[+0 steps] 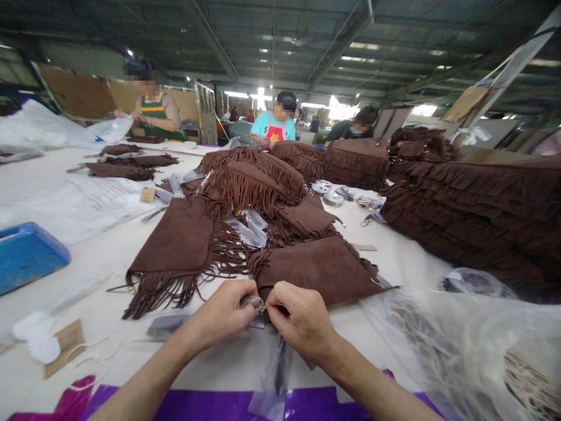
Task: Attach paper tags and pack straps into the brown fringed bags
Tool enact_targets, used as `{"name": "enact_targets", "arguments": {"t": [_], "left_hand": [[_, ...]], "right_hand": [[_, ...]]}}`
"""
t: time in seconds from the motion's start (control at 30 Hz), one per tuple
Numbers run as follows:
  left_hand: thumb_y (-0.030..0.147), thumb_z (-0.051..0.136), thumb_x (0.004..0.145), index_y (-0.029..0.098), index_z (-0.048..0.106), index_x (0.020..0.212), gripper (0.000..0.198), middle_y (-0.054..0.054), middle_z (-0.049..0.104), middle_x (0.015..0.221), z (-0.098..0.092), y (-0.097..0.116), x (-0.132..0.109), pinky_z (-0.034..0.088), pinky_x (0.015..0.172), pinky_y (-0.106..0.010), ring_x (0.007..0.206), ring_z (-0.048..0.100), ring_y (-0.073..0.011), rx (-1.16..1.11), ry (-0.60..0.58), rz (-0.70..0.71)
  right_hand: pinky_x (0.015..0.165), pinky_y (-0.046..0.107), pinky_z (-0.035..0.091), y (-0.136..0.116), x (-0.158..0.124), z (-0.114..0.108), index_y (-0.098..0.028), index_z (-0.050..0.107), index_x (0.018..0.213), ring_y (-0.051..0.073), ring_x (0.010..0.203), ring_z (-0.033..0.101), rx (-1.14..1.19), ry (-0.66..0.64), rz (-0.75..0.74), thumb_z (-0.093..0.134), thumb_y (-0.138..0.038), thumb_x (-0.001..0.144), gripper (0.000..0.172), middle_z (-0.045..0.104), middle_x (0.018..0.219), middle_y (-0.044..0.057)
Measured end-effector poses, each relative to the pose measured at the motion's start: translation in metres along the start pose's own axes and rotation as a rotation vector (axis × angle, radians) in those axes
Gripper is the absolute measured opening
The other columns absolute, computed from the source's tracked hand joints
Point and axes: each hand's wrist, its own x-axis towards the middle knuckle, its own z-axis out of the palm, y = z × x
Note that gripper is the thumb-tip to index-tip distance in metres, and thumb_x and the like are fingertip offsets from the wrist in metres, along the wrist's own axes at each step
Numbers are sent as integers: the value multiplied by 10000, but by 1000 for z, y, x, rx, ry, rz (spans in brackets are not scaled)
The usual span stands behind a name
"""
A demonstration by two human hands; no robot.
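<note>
A brown suede fringed bag lies on the white table right in front of me. My left hand and my right hand meet at its near corner. Both are pinched on a small metal fitting wrapped in clear plastic. Another brown fringed bag lies flat to the left. More fringed bags are piled behind it.
A large stack of brown fringed bags fills the right side. Clear plastic bags lie at the near right. A blue box sits at the left, paper tags near it. Three other people work across the table.
</note>
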Motion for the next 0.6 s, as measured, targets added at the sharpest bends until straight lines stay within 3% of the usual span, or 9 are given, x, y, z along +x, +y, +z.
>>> {"name": "enact_targets", "arguments": {"t": [0.23, 0.3, 0.4, 0.43, 0.53, 0.6], "left_hand": [[97, 460, 666, 188, 471, 657, 92, 2, 480, 776, -2, 5, -4, 319, 672, -272, 772, 467, -166, 53, 93, 95], [95, 464, 675, 186, 484, 665, 94, -1, 480, 780, -1, 5, -4, 322, 675, -274, 773, 467, -167, 52, 85, 84], [104, 472, 692, 186, 486, 650, 93, 2, 488, 765, 1, 6, -4, 329, 675, -275, 759, 471, -164, 36, 80, 78], [113, 476, 700, 186, 490, 642, 94, 4, 490, 754, 1, 6, -5, 332, 673, -275, 753, 473, -163, 30, 78, 71], [184, 511, 725, 182, 526, 638, 89, 7, 500, 737, 2, 10, -7, 347, 657, -273, 741, 490, -165, -9, 69, 11], [218, 557, 695, 176, 556, 649, 62, 5, 523, 755, 4, 12, -10, 364, 646, -266, 743, 510, -165, -69, 50, -31]], "right_hand": [[576, 236, 305, -3, -4, 1, -208, 535, 700, 132, 601, 573, -11, -67, 61, 542, -103, 799, 144, 617, 664, -26], [590, 234, 326, -5, -3, -1, -215, 595, 833, 149, 643, 625, 5, -125, 134, 586, -102, 802, 118, 675, 706, -32], [643, 227, 366, -6, 2, -3, -257, 568, 1197, 162, 733, 673, 50, -208, 189, 625, -54, 784, 464, 730, 797, -53], [661, 226, 374, -6, 3, -4, -273, 562, 1228, 161, 759, 674, 50, -225, 178, 626, -46, 787, 501, 734, 824, -52], [657, 231, 366, -2, 4, -2, -258, 664, 980, 157, 762, 653, -4, -239, 132, 622, -79, 817, 246, 713, 832, -32], [621, 238, 344, 2, 0, 1, -226, 645, 814, 155, 718, 626, -41, -238, 100, 619, -75, 801, 153, 680, 781, -22]]}}
